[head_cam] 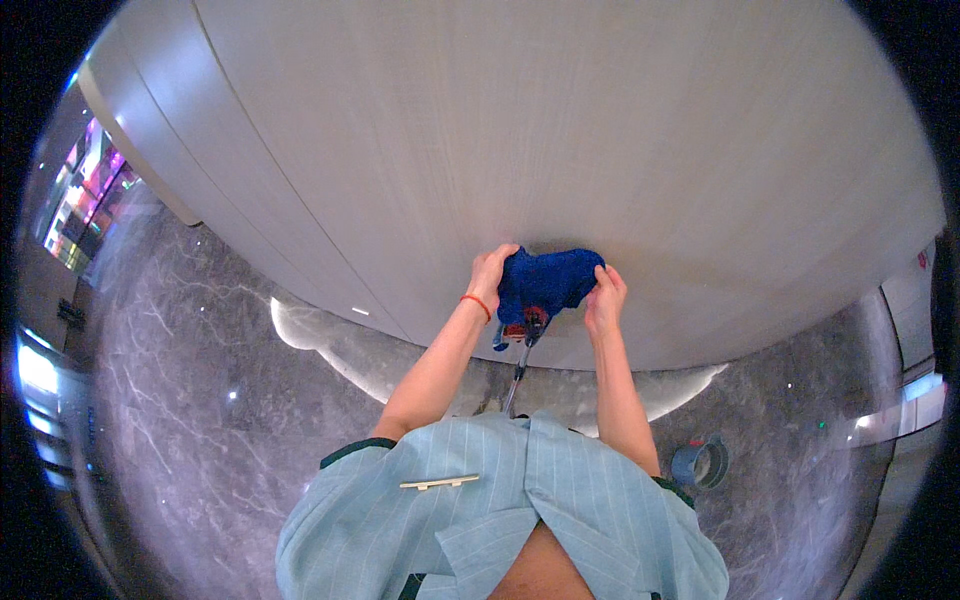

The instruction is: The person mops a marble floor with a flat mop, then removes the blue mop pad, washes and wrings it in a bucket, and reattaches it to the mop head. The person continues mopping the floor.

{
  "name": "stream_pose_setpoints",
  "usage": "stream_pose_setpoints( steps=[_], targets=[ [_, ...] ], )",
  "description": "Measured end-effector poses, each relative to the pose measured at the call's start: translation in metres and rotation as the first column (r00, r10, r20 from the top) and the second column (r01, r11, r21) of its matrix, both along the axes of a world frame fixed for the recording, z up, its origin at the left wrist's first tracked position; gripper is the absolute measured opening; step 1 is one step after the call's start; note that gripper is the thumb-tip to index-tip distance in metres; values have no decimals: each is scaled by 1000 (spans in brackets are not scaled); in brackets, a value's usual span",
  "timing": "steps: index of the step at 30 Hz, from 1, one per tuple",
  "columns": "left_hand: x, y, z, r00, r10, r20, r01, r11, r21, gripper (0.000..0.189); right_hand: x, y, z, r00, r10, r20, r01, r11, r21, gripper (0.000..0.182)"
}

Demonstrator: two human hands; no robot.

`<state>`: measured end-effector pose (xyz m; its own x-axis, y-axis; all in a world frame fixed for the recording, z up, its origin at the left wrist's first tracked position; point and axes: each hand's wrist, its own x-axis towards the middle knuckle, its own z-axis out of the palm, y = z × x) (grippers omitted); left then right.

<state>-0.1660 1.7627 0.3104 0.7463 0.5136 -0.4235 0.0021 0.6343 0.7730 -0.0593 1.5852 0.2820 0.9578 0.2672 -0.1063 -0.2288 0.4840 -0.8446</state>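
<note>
A dark blue cloth (551, 279) is stretched between my two hands, against or close in front of a large smooth grey panel (525, 135). My left hand (491, 271) grips the cloth's left edge, and a thin red band circles that wrist. At the cloth's right edge, my right hand (606, 300) pinches it between thumb and fingers. Below the cloth, a thin metal pole (520, 367) with a dark and red upper end stands between my forearms. The cloth partly hides that end, and my shirt hides the pole's lower part.
A grey-blue round container (700, 463) stands on the marbled floor (195, 360) beyond my right elbow. The panel curves across the view in front of me, with vertical seams at its left. Bright coloured displays (82, 195) show at the far left.
</note>
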Motion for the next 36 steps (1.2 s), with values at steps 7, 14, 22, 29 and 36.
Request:
stream_pose_setpoints(
  steps=[7, 14, 22, 29, 36],
  targets=[
    [7, -10, -15, 995, 95, -23, -80, 932, 353, 31, 5, 5, 5, 984, 83, 158, -73, 995, -66, 14],
    [11, -23, -12, 951, 303, -57, -250, 866, 432, 50, -2, 0, 1, 1000, 2, -30, -1, 999, 38, 12],
    [-10, -11, -41, 999, -39, 15, 19, 757, 653, 61, -10, -6, 6, 989, -63, 133, 80, 988, -129, 20],
    [-13, -42, -67, 971, 237, 27, -223, 865, 450, 40, -31, -12, -24, 940, 1, 342, 84, 968, -235, 21],
    [-22, -61, -69, 962, 255, 98, -273, 880, 389, 30, -42, -23, -39, 975, 65, 212, -13, 971, -238, 18]
  ],
)
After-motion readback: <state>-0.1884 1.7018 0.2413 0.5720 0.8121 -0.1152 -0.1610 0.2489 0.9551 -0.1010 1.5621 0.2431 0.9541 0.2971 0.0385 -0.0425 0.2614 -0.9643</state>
